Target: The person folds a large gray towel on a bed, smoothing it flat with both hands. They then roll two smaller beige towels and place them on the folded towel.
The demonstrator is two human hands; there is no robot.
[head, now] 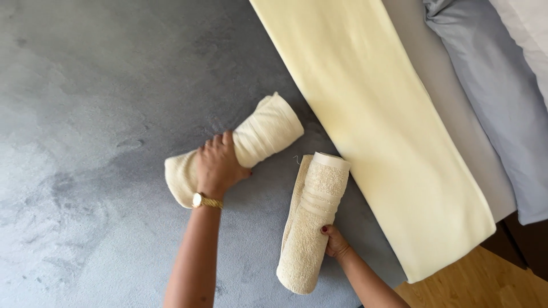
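Fingers of left hand (217, 165) clasp slanted roll (240, 149); right hand (335, 242) grips upright roll (311, 225).

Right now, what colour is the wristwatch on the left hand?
Gold; the wristwatch on the left hand shows best in the head view.

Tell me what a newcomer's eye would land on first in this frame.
Two rolled cream towels on the grey carpet at centre: the left hand, wearing a gold watch, grips the left towel roll, while the right hand holds the right towel roll. A long pale yellow sheet runs diagonally to the right beside grey bedding.
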